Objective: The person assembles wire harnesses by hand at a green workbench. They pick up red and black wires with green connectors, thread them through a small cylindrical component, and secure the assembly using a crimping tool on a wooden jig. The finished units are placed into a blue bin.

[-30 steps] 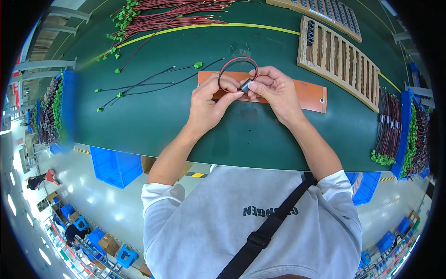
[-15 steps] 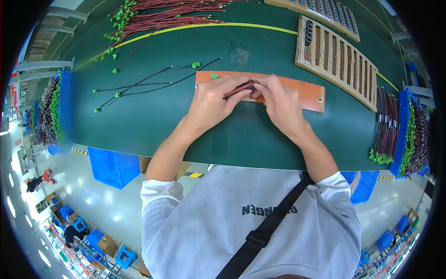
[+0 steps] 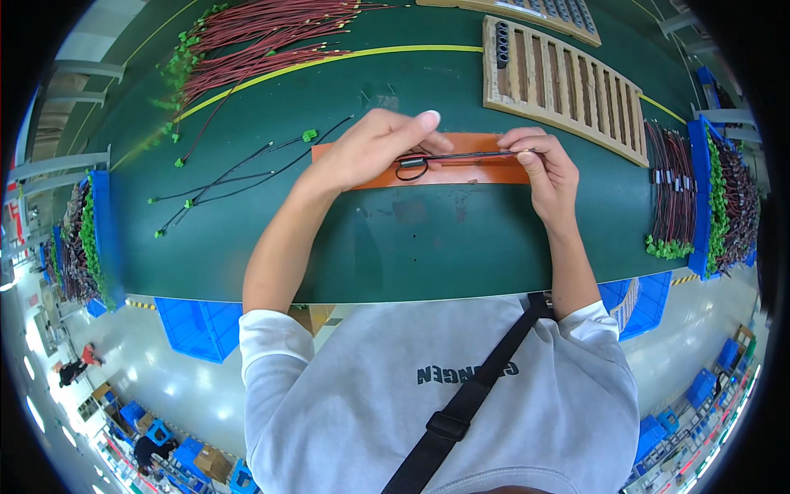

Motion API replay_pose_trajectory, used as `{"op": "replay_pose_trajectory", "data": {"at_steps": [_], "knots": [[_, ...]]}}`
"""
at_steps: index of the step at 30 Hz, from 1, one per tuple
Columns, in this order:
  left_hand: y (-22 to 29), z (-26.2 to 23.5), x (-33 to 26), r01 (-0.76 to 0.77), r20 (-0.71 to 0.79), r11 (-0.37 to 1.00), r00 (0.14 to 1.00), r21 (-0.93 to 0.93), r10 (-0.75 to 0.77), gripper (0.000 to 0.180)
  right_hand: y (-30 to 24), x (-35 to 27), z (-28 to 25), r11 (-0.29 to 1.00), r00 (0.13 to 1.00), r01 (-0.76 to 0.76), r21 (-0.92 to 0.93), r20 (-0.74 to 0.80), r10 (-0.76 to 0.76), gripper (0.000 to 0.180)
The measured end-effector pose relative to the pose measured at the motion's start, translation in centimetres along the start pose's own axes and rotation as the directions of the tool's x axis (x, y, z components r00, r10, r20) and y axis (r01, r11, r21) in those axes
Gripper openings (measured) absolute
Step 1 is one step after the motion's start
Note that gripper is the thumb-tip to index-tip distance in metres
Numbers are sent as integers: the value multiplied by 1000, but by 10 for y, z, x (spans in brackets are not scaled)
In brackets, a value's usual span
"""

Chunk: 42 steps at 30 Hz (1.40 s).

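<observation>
A thin cable of red and black wires [image 3: 469, 156] stretches between my hands above an orange board [image 3: 494, 173]. Near its left end is a small dark cylinder, likely a ferrite core [image 3: 414, 163], with a black wire looping below it. The cable's left part runs into my left hand [image 3: 370, 152], whose thumb is raised and whose other fingers lie around and behind the wires, partly hidden. At the right, my right hand [image 3: 547, 169] pinches the cable's end between thumb and fingers. Left of the board lie several loose black wires [image 3: 226, 183] with green connectors [image 3: 309, 135].
A pile of red wires with green connectors [image 3: 255, 37] lies at the far left. At the far right are a slotted wooden rack [image 3: 568, 86] and a second rack [image 3: 527, 12] of grey cylinders. Wire bundles [image 3: 673, 198] and blue bins [image 3: 699, 198] line the right edge.
My hands have moved apart. The right hand has slid rightward to the cable's end, and the left thumb has lifted, exposing the dark cylinder and wire loop. The view has shifted slightly.
</observation>
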<state>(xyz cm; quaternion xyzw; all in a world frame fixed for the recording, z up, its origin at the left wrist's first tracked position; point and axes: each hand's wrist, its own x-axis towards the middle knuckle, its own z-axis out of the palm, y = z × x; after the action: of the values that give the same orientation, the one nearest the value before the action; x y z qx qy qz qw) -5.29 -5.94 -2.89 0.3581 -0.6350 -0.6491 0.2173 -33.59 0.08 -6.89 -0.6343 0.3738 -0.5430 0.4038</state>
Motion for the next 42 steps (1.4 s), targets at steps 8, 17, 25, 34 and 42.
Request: {"op": "replay_pose_trajectory", "data": {"at_steps": [8,17,25,34,42], "knots": [[-18,39,14,8,-39,1000,999,-15,-9,15,4,-3,8,972,969,-233,-1,-81,233,7],[-29,47,12,-68,-150,993,987,-92,54,16,8,1,10,983,983,-174,-64,-65,170,17],[-29,40,10,-77,-155,986,986,-149,53,15,5,4,11,987,984,-163,0,-71,163,18],[-29,33,10,-82,-95,993,993,-86,74,15,3,3,9,972,970,-229,45,-70,232,17],[-24,33,10,-51,-81,998,996,-32,48,16,7,2,7,964,961,-267,6,-77,266,17]]}}
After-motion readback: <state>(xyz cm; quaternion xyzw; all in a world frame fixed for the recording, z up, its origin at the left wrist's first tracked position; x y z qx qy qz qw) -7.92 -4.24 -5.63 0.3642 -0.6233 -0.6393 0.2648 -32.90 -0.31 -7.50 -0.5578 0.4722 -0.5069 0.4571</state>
